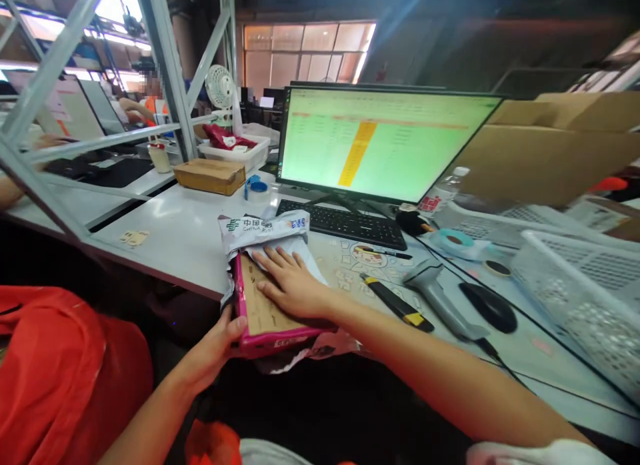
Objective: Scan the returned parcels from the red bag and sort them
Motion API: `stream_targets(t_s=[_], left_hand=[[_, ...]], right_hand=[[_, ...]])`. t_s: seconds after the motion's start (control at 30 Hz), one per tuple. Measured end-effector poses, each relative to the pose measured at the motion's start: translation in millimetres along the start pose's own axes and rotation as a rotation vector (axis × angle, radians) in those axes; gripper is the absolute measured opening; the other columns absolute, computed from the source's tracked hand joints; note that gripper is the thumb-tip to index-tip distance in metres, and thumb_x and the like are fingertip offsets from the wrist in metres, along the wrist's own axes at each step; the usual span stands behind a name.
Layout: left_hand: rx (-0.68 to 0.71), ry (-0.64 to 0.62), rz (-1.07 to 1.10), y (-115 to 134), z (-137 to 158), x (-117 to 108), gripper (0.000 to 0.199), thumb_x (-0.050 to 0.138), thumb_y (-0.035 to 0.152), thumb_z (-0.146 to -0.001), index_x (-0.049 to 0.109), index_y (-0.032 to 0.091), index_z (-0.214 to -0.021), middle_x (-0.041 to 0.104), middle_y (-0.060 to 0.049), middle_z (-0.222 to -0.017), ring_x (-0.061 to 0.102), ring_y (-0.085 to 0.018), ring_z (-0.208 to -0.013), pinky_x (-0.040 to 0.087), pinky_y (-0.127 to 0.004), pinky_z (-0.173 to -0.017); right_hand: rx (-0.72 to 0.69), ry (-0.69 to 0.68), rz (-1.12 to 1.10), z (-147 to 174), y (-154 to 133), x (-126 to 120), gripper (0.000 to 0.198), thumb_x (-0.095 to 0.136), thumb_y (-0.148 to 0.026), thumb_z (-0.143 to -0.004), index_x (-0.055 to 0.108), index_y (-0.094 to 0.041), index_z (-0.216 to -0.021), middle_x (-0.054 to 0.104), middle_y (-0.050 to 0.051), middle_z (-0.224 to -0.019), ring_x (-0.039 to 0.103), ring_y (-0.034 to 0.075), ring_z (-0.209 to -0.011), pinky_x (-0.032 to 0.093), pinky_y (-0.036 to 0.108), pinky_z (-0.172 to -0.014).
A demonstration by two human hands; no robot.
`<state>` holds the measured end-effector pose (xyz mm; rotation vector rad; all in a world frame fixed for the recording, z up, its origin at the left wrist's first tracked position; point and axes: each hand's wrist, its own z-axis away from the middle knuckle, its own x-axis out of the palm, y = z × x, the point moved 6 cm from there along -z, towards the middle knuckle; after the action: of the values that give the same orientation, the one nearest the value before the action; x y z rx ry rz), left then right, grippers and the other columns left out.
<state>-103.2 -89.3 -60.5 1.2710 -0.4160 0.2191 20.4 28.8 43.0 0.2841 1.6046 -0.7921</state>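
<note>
At the desk's front edge lies a flat cardboard box (273, 320) with bright pink edges. A white mailing bag (265, 230) printed with China Post lettering lies torn and crumpled round its far side, and more torn wrapping hangs under the near edge. My left hand (225, 339) grips the box's left edge, thumb on top, its other fingers hidden beneath. Flat on the box top rests my right hand (295, 285), fingers stretched out and touching the bag. To the right of that hand lie a black-and-yellow utility knife (395, 303) and a grey barcode scanner (443, 301).
A monitor (385, 141) stands behind a black keyboard (345, 223). On the right are a mouse (489, 307), tape roll (455, 240) and white basket (575, 298). A brown carton (210, 175) sits back left, near a metal frame (167, 71). Another person works beyond it.
</note>
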Motion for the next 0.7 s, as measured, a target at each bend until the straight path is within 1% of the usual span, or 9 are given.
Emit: stream_targets(t_s=[0.07, 0.17, 0.23, 0.3, 0.37, 0.43, 0.53, 0.6, 0.7], left_hand=[[0.075, -0.085, -0.215, 21, 11, 0, 0.102, 0.074, 0.067, -0.082, 0.026, 0.031, -0.164, 0.046, -0.014, -0.16, 0.047, -0.037, -0.144, 0.04, -0.055, -0.119], [0.169, -0.225, -0.662, 55, 41, 4, 0.118, 0.089, 0.058, -0.068, 0.026, 0.032, -0.165, 0.041, -0.012, -0.163, 0.039, -0.04, -0.15, 0.03, -0.055, -0.125], [0.177, -0.302, -0.89, 69, 63, 7, 0.12, 0.092, 0.051, -0.064, 0.029, 0.036, -0.164, 0.042, -0.009, -0.164, 0.04, -0.041, -0.149, 0.029, -0.056, -0.126], [0.169, -0.358, -1.004, 72, 80, 7, 0.118, 0.091, 0.05, -0.062, 0.031, 0.04, -0.163, 0.044, -0.006, -0.163, 0.041, -0.042, -0.149, 0.029, -0.056, -0.126], [0.148, -0.403, -1.042, 62, 87, 3, 0.12, 0.09, 0.051, -0.059, 0.03, 0.043, -0.162, 0.045, -0.003, -0.163, 0.041, -0.041, -0.149, 0.033, -0.054, -0.125], [0.122, -0.444, -1.055, 45, 88, 0, 0.119, 0.089, 0.051, -0.059, 0.029, 0.042, -0.162, 0.042, -0.002, -0.164, 0.044, -0.042, -0.148, 0.04, -0.051, -0.122], [0.137, -0.431, -1.099, 31, 83, 5, 0.111, 0.081, 0.051, -0.068, 0.026, 0.04, -0.164, 0.036, -0.003, -0.167, 0.046, -0.041, -0.146, 0.044, -0.049, -0.119], [0.18, -0.468, -1.144, 32, 80, 21, 0.102, 0.074, 0.05, -0.077, 0.024, 0.039, -0.165, 0.036, -0.002, -0.167, 0.045, -0.039, -0.148, 0.042, -0.048, -0.119], [0.246, -0.643, -1.216, 38, 78, 59, 0.093, 0.071, 0.038, -0.081, 0.028, 0.04, -0.164, 0.038, -0.001, -0.167, 0.041, -0.037, -0.15, 0.042, -0.047, -0.12]], right_hand=[[-0.023, 0.169, 0.022, 17, -19, -26, 0.077, 0.05, -0.057, -0.102, 0.023, -0.028, -0.168, 0.018, 0.013, -0.173, 0.016, 0.038, -0.158, 0.019, 0.066, -0.125], [-0.088, 0.423, 0.042, 49, -40, -73, 0.081, 0.058, -0.065, -0.096, 0.032, -0.034, -0.165, 0.012, 0.007, -0.175, 0.007, 0.038, -0.16, 0.012, 0.064, -0.127], [-0.135, 0.372, -0.055, 71, -44, -85, 0.083, 0.057, -0.073, -0.092, 0.034, -0.037, -0.164, 0.016, 0.004, -0.174, 0.008, 0.037, -0.16, 0.014, 0.062, -0.127], [-0.14, 0.195, -0.232, 95, -40, -76, 0.084, 0.05, -0.08, -0.091, 0.038, -0.037, -0.162, 0.026, 0.006, -0.171, 0.023, 0.035, -0.157, 0.025, 0.057, -0.126], [-0.086, 0.027, -0.414, 124, -31, -52, 0.092, 0.046, -0.089, -0.085, 0.045, -0.034, -0.159, 0.034, 0.012, -0.167, 0.039, 0.036, -0.15, 0.036, 0.053, -0.121], [-0.004, -0.02, -0.556, 156, -19, -26, 0.109, 0.046, -0.099, -0.072, 0.052, -0.029, -0.155, 0.034, 0.017, -0.165, 0.044, 0.039, -0.146, 0.039, 0.052, -0.118], [0.077, 0.129, -0.699, 199, -2, -3, 0.114, 0.034, -0.105, -0.069, 0.059, -0.027, -0.148, 0.04, 0.017, -0.161, 0.041, 0.04, -0.148, 0.034, 0.052, -0.12], [0.125, 0.27, -0.731, 223, 5, 3, 0.107, 0.026, -0.103, -0.074, 0.067, -0.028, -0.138, 0.055, 0.016, -0.149, 0.049, 0.039, -0.141, 0.038, 0.051, -0.117], [0.288, 0.348, -0.648, 249, 12, 20, 0.079, 0.042, -0.092, -0.083, 0.077, -0.026, -0.109, 0.072, 0.011, -0.109, 0.067, 0.032, -0.104, 0.055, 0.043, -0.094]])
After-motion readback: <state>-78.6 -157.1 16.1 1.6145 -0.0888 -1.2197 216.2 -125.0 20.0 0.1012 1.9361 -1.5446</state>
